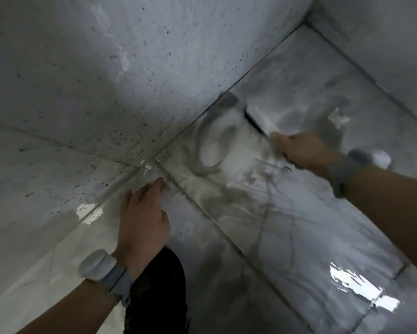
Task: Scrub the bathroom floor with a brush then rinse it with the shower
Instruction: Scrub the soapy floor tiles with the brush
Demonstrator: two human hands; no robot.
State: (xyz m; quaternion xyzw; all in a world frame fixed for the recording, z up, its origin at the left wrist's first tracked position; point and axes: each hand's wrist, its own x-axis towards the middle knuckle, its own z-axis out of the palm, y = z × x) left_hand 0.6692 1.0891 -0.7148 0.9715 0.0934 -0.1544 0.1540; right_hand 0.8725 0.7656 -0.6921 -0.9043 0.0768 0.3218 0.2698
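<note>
A bathroom, by the look of it: wet, glossy marbled floor tiles (287,213) with dark grout lines, meeting speckled grey tiled walls (94,80) at a corner.

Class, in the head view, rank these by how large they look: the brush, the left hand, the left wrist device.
1. Left hand, largest, though nearest the camera.
2. Brush and left wrist device look alike; the brush is blurred and farther, so unranked.

walls (86,75): pale grey, dark-speckled | floor (299,225): wet glossy marbled tiles, bright glare
</note>
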